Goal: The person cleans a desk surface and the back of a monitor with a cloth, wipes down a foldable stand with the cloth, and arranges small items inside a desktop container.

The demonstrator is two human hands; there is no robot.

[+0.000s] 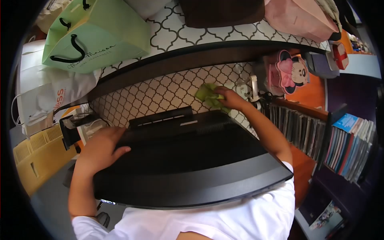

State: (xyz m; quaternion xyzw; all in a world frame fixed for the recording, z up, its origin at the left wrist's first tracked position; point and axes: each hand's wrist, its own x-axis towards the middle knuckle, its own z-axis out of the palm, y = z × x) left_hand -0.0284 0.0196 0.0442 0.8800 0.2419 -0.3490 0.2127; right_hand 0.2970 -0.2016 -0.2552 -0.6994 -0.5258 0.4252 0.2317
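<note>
A large black device (192, 148), probably a monitor seen from above, lies between my arms close to my white shirt. My left hand (100, 148) lies on its left end, fingers stretched forward and thumb apart. Beyond the device, my right hand (231, 99) has its fingers closed on a crumpled green cloth (210, 96). The cloth touches the shelf surface (160, 90), which has a dark lattice pattern on white. A black bar-shaped part (160, 117) stands up along the device's far edge.
An upper shelf (168, 30) carries a green paper bag (98, 36) and a pink bag (298, 18). A white plastic bag (60, 94) hangs at left. Right are a Minnie Mouse box (288, 72), a row of thin cases (298, 126) and books (350, 148). Cables (96, 116) run behind my left hand.
</note>
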